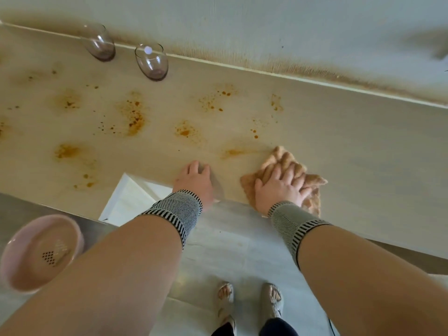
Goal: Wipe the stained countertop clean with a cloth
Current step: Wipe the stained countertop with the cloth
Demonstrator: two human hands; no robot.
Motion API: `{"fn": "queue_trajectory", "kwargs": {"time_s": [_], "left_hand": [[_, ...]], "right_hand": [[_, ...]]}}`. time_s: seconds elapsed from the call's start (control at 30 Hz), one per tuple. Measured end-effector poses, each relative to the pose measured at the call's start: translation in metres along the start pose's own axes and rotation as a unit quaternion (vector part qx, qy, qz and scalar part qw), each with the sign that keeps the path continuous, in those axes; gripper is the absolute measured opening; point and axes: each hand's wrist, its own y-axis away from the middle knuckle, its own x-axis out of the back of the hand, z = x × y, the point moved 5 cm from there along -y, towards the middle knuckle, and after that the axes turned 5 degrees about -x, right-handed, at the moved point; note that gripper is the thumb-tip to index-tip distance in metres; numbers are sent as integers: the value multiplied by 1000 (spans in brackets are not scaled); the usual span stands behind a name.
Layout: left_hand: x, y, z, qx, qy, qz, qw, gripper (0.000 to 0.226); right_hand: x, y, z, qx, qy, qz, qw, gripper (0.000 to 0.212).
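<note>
Tan cloth (pixel 286 175) lies under the right hand (pixel 278 187) — fingers spread flat, pressing it onto the stained countertop (pixel 351 141); left hand (pixel 194 183) rests flat, fingers relaxed.

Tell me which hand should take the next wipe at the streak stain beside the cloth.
Right hand: it already presses the cloth, whose edge adjoins the streak stain. The left hand rests bare on the countertop.
</note>
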Motion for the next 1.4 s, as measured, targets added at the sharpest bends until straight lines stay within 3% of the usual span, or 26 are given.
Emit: {"fn": "queue_trajectory", "kwargs": {"time_s": [0.13, 0.2, 0.27, 0.33, 0.47, 0.53, 0.67, 0.73, 0.8, 0.9, 0.97, 1.03, 1.07, 1.13, 1.2, 1.27, 1.33, 1.4], "left_hand": [[-1, -2, 5, 13, 13, -12, 1000, 73], [-1, -3, 8, 20, 16, -21, 999, 74], [-2, -5, 8, 22, 12, -34, 999, 75], [-3, -6, 8, 28, 2, -41, 999, 77], [-2, -5, 11, 47, 7, -44, 998, 79], [-1, -3, 15, 50, 3, -33, 998, 79], [3, 0, 38, 18, -5, -16, 1000, 77], [4, 1, 53, 14, 11, -21, 1000, 78], [1, 2, 63, 8, 24, -30, 999, 80], [-10, 2, 67, -2, 18, -44, 999, 80], [-14, 2, 66, -6, -2, -49, 999, 80], [-15, 1, 65, -12, 1, -57, 998, 81], [-13, 1, 65, -16, 4, -53, 998, 81], [-9, 2, 65, -26, 5, -36, 999, 80], [-6, 2, 66, -39, -7, -33, 999, 77], [-5, 2, 65, -44, -20, -42, 998, 75], [-3, 2, 65, -47, -10, -44, 998, 73], [-2, 2, 64, -45, -8, -45, 998, 74]], "right_hand": [[-13, 26, -39, 220, 25, -27, 975, 61], [-12, 24, -34, 270, 37, -32, 962, 68], [-3, 12, -9, 232, 6, -31, 972, 66], [9, -1, 28, 122, -43, -6, 992, 61], [15, -11, 58, -45, -28, -14, 998, 79], [13, -9, 40, -9, -13, -33, 999, 74], [-1, 17, -4, 246, 18, -48, 968, 69], [-4, 19, 0, 293, 31, -56, 954, 63], [2, 6, 23, 257, 17, -51, 965, 59], [18, -20, 76, 88, -14, -1, 996, 71], [23, -27, 95, -24, -28, -11, 999, 83], [23, -26, 87, -65, -18, -28, 997, 83], [22, -22, 74, -45, -16, -33, 998, 79], [15, -10, 39, 76, -16, -41, 996, 69], [6, 12, 13, 226, 14, -51, 973, 70], [2, 24, 9, 306, 52, -72, 948, 68], [10, 15, 27, 305, 36, -67, 949, 62], [19, -6, 58, 223, -5, -27, 974, 58]]}}
